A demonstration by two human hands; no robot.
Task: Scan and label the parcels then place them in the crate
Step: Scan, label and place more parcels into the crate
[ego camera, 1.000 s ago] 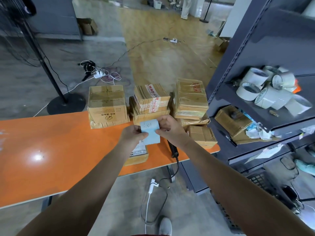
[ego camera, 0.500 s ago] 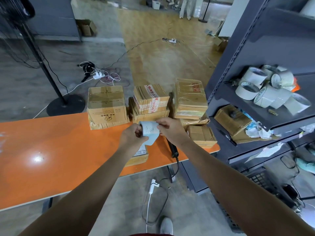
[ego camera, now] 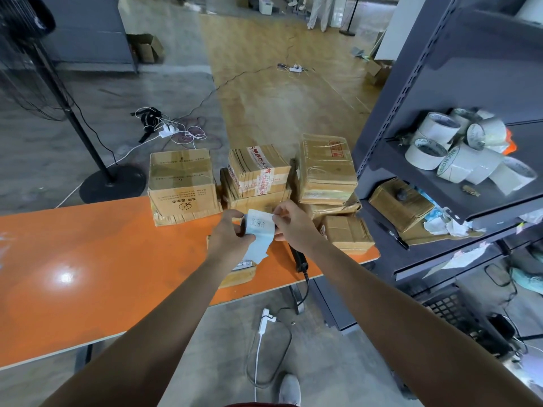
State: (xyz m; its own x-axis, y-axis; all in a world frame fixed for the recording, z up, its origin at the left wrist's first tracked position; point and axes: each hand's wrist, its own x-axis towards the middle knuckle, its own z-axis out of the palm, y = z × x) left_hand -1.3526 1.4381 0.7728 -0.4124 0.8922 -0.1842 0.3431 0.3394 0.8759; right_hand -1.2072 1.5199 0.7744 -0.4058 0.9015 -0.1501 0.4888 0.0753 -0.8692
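- Since a second ago, the label point(ego camera: 260, 235) has been partly peeled, its backing now hanging lower.
- Left hand point(ego camera: 229, 235) pinches the backing; right hand point(ego camera: 291, 223) pinches the label's upper edge.
- Parcels point(ego camera: 258, 174) sit stacked on the orange counter point(ego camera: 102, 259) just beyond the hands.

Pale blue label point(ego camera: 260, 236) above taped parcels point(ego camera: 258, 171)

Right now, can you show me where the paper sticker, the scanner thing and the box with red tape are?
Label point(ego camera: 260, 235), head view: middle of the paper.
Scanner point(ego camera: 297, 257), head view: black handle.
Red-taped parcel point(ego camera: 258, 171), head view: top face.
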